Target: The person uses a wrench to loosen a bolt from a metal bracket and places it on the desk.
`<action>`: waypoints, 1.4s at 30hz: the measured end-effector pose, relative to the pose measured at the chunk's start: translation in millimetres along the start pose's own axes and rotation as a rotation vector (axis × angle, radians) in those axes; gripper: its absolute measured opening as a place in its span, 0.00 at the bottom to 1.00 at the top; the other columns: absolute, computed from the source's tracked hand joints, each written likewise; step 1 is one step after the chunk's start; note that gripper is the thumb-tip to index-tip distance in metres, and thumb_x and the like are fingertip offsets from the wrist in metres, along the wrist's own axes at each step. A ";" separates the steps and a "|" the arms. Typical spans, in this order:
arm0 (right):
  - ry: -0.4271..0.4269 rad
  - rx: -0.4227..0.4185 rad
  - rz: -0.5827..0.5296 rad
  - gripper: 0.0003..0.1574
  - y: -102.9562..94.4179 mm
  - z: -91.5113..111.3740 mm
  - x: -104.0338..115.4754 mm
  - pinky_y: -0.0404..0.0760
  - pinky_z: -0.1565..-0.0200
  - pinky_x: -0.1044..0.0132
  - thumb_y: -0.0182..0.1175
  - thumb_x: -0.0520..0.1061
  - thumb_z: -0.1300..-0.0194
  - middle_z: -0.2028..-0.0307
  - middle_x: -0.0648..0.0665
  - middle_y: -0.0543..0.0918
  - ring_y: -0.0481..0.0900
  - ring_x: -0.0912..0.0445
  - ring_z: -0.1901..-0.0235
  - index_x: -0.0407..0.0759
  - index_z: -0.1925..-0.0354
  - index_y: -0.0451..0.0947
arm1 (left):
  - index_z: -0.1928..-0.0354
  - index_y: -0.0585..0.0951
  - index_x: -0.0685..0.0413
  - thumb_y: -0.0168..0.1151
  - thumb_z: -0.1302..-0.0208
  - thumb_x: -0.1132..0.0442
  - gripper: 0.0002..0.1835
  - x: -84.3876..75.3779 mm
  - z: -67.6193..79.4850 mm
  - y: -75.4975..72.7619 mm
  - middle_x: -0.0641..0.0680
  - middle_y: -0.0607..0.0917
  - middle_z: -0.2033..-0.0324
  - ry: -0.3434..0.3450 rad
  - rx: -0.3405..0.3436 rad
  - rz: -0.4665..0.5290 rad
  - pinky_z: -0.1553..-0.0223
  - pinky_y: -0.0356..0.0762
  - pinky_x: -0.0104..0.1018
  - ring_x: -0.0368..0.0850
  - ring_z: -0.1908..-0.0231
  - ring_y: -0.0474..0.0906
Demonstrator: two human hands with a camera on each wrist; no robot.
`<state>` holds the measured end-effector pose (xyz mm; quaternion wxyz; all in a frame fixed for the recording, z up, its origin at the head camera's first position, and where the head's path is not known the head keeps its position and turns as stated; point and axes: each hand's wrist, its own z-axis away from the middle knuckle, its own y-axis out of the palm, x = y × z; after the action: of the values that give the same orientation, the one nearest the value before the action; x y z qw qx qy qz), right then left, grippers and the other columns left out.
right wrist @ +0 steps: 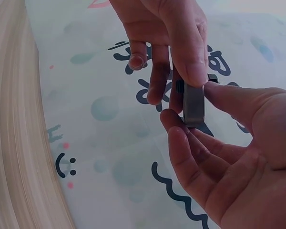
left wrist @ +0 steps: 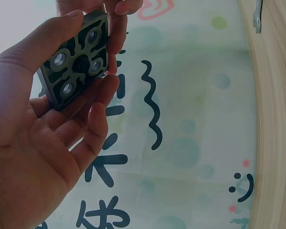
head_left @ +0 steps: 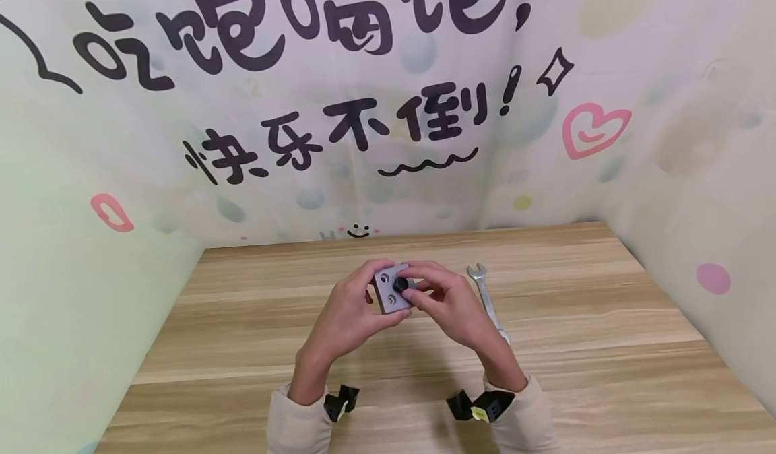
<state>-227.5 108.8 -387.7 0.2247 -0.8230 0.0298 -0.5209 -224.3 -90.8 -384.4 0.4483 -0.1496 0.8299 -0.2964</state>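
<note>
A small grey square plate with round holes is held up above the table, gripped along its edges by my left hand. A black bolt stands out from the plate's middle, and my right hand pinches its head between thumb and fingers. The left wrist view shows the plate's ribbed underside, with the dark bolt end at its centre. Seen edge-on in the right wrist view, the plate has dark threads projecting on one side.
A silver open-ended wrench lies on the wood-grain table, just right of my right hand. Printed cloth walls close off the back and both sides. Each wrist wears a small black camera.
</note>
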 end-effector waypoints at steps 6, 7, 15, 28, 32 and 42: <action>-0.009 0.008 -0.009 0.17 -0.1 -0.1 -0.2 0.83 0.62 0.68 0.61 0.34 0.33 0.41 0.38 0.79 0.82 0.51 0.58 0.39 0.46 0.82 | 0.39 0.74 0.55 0.80 0.52 0.59 0.37 0.1 -0.3 0.4 0.50 0.83 0.56 0.000 0.003 0.002 0.70 0.74 0.29 0.44 0.68 0.75; -0.011 0.008 -0.006 0.17 -0.1 0.0 -0.3 0.83 0.62 0.68 0.61 0.34 0.33 0.41 0.38 0.78 0.82 0.51 0.58 0.39 0.46 0.82 | 0.39 0.74 0.55 0.80 0.52 0.59 0.37 0.1 -0.2 0.5 0.50 0.83 0.56 -0.002 0.004 0.004 0.69 0.74 0.29 0.44 0.68 0.75; 0.020 0.018 0.024 0.23 0.0 0.4 2.3 0.83 0.63 0.65 0.61 0.34 0.33 0.44 0.39 0.81 0.85 0.51 0.57 0.42 0.40 0.78 | 0.38 0.74 0.54 0.80 0.52 0.59 0.37 0.0 0.3 0.0 0.50 0.83 0.54 -0.014 0.004 0.008 0.68 0.75 0.30 0.41 0.66 0.74; 0.133 -0.059 0.005 0.11 6.5 -0.8 6.3 0.83 0.64 0.64 0.67 0.41 0.36 0.41 0.39 0.79 0.83 0.54 0.63 0.43 0.61 0.73 | 0.40 0.74 0.54 0.80 0.52 0.60 0.36 -0.7 -0.1 0.1 0.50 0.83 0.54 -0.005 0.002 0.011 0.67 0.75 0.30 0.39 0.64 0.75; 0.113 -0.080 0.022 0.09 8.1 -1.1 6.7 0.83 0.64 0.64 0.67 0.41 0.36 0.42 0.39 0.80 0.82 0.54 0.64 0.44 0.63 0.74 | 0.40 0.75 0.54 0.80 0.52 0.60 0.36 -1.3 -0.5 0.2 0.50 0.83 0.54 -0.014 0.002 0.008 0.67 0.75 0.30 0.39 0.64 0.75; 0.078 -0.092 0.036 0.09 10.0 -0.9 5.9 0.83 0.64 0.66 0.67 0.40 0.36 0.43 0.39 0.81 0.83 0.54 0.63 0.44 0.62 0.76 | 0.40 0.75 0.55 0.80 0.52 0.60 0.37 -0.5 -0.4 -0.2 0.50 0.83 0.54 -0.024 -0.004 0.002 0.68 0.76 0.30 0.39 0.65 0.75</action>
<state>-223.8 97.8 -386.4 0.1945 -0.8108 0.0775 -0.5466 -224.3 -90.6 -383.8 0.4580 -0.1534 0.8253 -0.2925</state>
